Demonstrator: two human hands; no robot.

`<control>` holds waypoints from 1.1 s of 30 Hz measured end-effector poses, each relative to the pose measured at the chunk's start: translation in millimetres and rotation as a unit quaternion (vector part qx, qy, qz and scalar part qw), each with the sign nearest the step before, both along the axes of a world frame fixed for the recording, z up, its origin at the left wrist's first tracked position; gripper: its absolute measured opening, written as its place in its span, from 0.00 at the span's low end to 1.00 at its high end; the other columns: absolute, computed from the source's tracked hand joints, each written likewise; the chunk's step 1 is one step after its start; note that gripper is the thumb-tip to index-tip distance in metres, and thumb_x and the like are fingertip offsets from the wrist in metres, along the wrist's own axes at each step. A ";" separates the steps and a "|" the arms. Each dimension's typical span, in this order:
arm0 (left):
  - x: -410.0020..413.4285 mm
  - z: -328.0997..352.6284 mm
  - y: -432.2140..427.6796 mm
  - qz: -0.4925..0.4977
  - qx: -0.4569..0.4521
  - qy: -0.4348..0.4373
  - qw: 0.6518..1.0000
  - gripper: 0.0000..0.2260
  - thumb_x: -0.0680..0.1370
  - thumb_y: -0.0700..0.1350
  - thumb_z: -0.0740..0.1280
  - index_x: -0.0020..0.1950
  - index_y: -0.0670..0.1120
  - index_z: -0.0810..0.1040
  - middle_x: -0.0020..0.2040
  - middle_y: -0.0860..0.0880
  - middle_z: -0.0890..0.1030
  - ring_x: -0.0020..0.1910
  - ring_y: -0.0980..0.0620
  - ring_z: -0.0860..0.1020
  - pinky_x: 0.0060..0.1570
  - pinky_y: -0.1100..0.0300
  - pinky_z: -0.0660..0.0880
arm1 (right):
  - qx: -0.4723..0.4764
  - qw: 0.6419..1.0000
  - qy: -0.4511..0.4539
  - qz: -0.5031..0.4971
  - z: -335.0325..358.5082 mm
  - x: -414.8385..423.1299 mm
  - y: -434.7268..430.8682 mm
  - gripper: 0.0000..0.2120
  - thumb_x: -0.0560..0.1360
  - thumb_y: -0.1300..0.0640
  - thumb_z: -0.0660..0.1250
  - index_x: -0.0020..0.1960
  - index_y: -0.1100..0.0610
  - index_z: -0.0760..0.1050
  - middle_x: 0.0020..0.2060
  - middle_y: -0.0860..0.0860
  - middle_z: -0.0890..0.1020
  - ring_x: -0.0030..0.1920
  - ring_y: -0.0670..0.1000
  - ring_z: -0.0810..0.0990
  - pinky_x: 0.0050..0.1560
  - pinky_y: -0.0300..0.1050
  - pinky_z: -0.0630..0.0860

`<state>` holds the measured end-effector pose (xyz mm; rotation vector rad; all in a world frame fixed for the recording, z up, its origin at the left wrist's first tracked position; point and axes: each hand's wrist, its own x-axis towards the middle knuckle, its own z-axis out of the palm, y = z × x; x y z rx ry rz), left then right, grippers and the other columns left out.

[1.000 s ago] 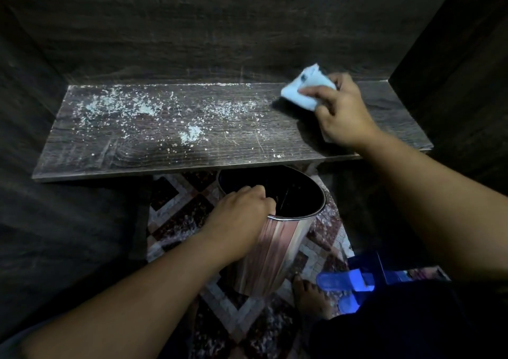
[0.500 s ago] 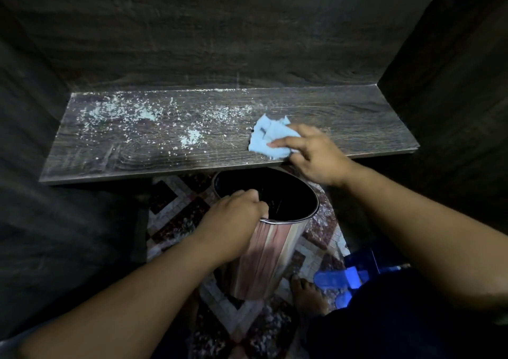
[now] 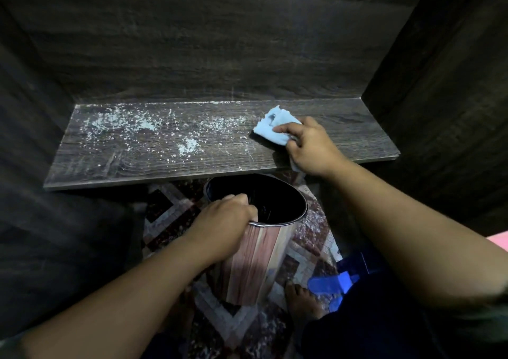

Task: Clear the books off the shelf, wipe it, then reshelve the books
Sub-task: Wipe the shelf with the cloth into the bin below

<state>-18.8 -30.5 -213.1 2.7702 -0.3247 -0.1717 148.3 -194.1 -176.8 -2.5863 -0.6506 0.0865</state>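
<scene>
Spill risk. Noted right hand (image 3: 310, 147) pinching blue cloth (image 3: 270, 132) on shelf (image 3: 137, 171), right of centre; left hand (image 3: 222, 221) gripping rim of bin (image 3: 258, 257) below. Judged left crumbs (image 3: 121, 122) likely to miss bin if swept fast.

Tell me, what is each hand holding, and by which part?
The right hand grips a bunched blue cloth by its right side, pressing it on the shelf. The left hand grips the bin by its rim.
</scene>
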 end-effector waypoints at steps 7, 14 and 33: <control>-7.7 -3.8 12.3 0.009 0.000 0.013 1.000 0.11 0.76 0.44 0.67 0.58 0.53 0.77 0.53 0.52 0.72 0.58 0.50 0.72 0.56 0.56 0.71 | -0.113 0.990 -0.003 0.082 -17.8 -12.8 23.8 0.24 0.72 0.49 0.57 0.67 0.42 0.73 0.68 0.55 0.69 0.64 0.61 0.67 0.66 0.51 0.64; -18.2 -4.7 16.4 0.008 -0.011 0.018 1.000 0.12 0.75 0.43 0.67 0.57 0.52 0.77 0.52 0.51 0.73 0.58 0.49 0.72 0.57 0.53 0.72 | -0.081 0.982 0.091 0.146 28.8 -47.5 -18.0 0.16 0.76 0.62 0.64 0.58 0.46 0.80 0.53 0.48 0.72 0.57 0.51 0.74 0.51 0.35 0.63; 12.1 -2.3 -10.9 0.018 0.010 -0.010 1.000 0.12 0.75 0.39 0.64 0.55 0.52 0.77 0.50 0.52 0.72 0.56 0.49 0.73 0.54 0.53 0.73 | -0.011 0.990 -0.113 -0.080 0.3 -16.1 -43.1 0.23 0.73 0.55 0.61 0.68 0.47 0.73 0.68 0.57 0.68 0.63 0.63 0.70 0.66 0.56 0.68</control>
